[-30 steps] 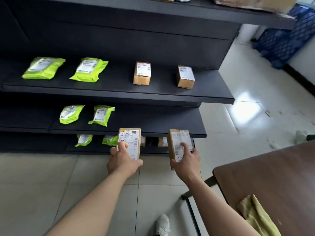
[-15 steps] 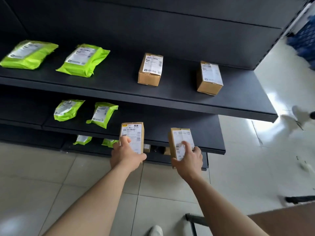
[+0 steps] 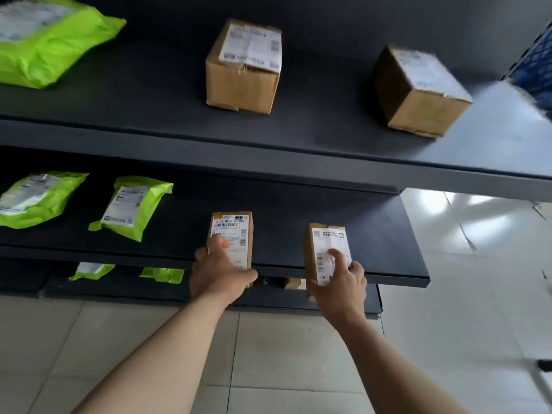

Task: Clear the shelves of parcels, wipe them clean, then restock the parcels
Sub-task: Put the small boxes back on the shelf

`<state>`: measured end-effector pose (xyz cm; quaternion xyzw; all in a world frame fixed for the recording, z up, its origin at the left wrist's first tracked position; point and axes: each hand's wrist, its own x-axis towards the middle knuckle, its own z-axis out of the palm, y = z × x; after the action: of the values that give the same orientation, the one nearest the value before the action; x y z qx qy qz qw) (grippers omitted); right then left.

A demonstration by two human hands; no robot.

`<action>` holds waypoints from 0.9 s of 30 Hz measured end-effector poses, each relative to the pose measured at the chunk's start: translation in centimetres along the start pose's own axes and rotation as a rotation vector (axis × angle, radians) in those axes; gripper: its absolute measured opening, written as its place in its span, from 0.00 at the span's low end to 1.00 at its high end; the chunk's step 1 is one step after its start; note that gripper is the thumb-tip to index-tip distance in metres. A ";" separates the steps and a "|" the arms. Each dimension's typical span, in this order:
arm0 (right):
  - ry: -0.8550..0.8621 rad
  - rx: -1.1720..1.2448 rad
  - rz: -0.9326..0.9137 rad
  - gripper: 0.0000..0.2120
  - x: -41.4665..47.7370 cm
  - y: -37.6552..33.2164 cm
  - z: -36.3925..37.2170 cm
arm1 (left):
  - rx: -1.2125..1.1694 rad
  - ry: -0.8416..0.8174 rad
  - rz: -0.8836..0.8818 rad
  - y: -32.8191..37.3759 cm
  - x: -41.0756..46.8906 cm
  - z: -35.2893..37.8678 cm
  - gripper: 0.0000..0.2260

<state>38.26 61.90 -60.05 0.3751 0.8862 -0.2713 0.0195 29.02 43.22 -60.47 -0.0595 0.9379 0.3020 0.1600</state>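
My left hand grips a small brown labelled box, held at the front edge of the middle black shelf. My right hand grips a second brown labelled box beside it, also at that shelf's front edge. Whether either box touches the shelf cannot be told. Two green mailer bags lie on the left of this shelf.
The upper shelf carries two cardboard boxes and a green bag. The bottom shelf holds two green bags and a small box. Pale tiled floor lies below and to the right.
I have moved closer to the shelves and both hands have carried their boxes forward to the middle shelf's front edge. The table and yellow cloth have left the view.
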 end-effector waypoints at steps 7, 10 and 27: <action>0.071 0.028 0.017 0.32 5.1 1.2 5.0 | 0.108 0.028 0.103 -0.3 8.1 5.0 0.34; 0.094 0.010 0.018 0.34 7.2 1.9 6.4 | 0.109 0.041 0.128 0.1 11.1 6.6 0.34; 0.189 -0.090 0.044 0.31 16.6 2.2 7.0 | 0.183 0.121 0.207 0.6 16.3 11.0 0.35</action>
<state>26.63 70.51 -71.02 0.4173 0.8869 -0.1939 -0.0415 16.46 49.92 -74.04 0.0343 0.9706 0.2260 0.0760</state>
